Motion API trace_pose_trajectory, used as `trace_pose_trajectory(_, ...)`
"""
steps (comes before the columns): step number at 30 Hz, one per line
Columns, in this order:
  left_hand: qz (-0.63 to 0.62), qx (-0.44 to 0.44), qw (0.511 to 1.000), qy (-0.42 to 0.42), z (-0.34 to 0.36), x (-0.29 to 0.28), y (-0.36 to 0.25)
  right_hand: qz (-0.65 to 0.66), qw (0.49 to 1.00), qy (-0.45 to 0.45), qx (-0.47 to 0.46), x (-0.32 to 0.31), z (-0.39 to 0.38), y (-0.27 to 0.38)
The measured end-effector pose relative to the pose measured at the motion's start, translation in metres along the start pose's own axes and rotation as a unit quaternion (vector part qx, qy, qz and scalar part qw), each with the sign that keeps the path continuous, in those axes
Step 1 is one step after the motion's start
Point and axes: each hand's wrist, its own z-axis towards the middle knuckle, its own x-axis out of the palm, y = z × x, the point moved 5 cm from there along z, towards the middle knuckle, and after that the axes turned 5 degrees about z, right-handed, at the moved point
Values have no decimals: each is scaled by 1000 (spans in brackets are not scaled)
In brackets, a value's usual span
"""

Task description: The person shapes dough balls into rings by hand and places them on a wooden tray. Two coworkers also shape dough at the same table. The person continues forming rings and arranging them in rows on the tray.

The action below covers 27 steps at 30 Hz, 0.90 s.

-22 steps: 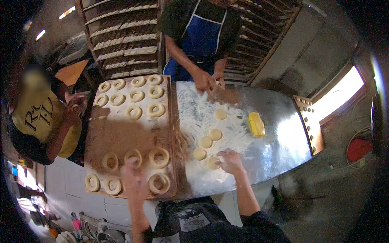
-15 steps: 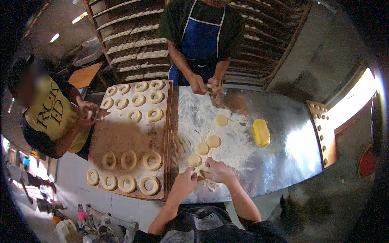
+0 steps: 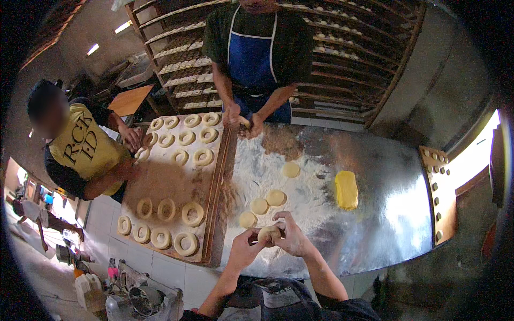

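Both my hands hold one round dough piece [image 3: 268,233] over the floured metal table [image 3: 375,214]. My left hand [image 3: 244,247] grips it from the left, my right hand [image 3: 289,237] from the right, fingers curled over its top. Just beyond lie three loose dough rounds [image 3: 260,206], and a fourth [image 3: 290,169] sits farther back. To my left a wooden board [image 3: 160,184] carries several dough rings [image 3: 192,213].
A yellow block [image 3: 346,189] lies on the table to the right. A person in a blue apron [image 3: 251,59] works dough at the far edge. Another person in a yellow shirt [image 3: 85,150] handles rings at the left. Racks [image 3: 364,48] stand behind.
My left hand came off the board of rings and joined my right hand at the table. Both hands now hold a dough round lifted from the flour.
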Motion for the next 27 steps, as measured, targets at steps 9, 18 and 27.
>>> trace_pose_trajectory(9,240,219,912,-253,7,7,-13,192,980,38,-47,17,26,-11)
trace_pose_trajectory(18,-273,139,938,-160,7,12,5,201,976,83,-26,20,16,10)
trace_pose_trajectory(27,51,192,938,-285,0,-11,-5,410,862,243,-173,61,25,21)
